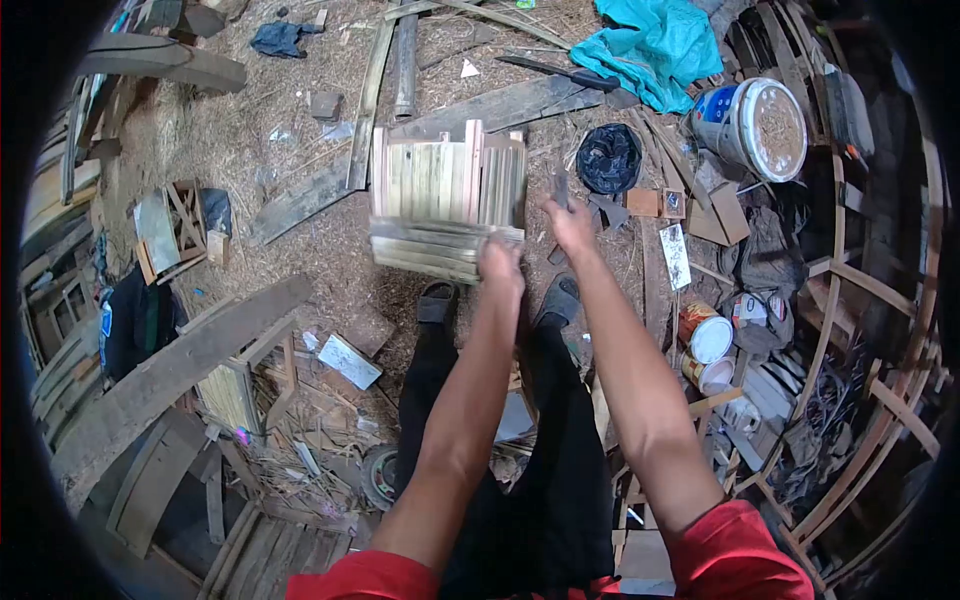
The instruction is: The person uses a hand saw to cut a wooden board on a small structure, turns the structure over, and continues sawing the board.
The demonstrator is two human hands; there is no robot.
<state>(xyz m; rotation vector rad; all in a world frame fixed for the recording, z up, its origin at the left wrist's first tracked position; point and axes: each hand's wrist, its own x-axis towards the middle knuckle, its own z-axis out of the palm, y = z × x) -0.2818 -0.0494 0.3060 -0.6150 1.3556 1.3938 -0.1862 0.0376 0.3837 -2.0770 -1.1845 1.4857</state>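
My left hand (500,262) is closed on the near right edge of a small slatted wooden crate (430,185), which has pale upright posts and thin strips along its sides. The crate is held tilted above the ground, in front of my feet. Just right of it, my right hand (572,228) is closed around a dark narrow tool (561,188) that points away from me; its exact kind is too small to make out.
A black-lined bucket (609,160) and a white tub (762,130) stand at the right, near a teal sheet (650,50). A long-bladed knife (560,72) lies on planks ahead. A curved timber (180,375) crosses the left; paint cans (710,340) sit at right.
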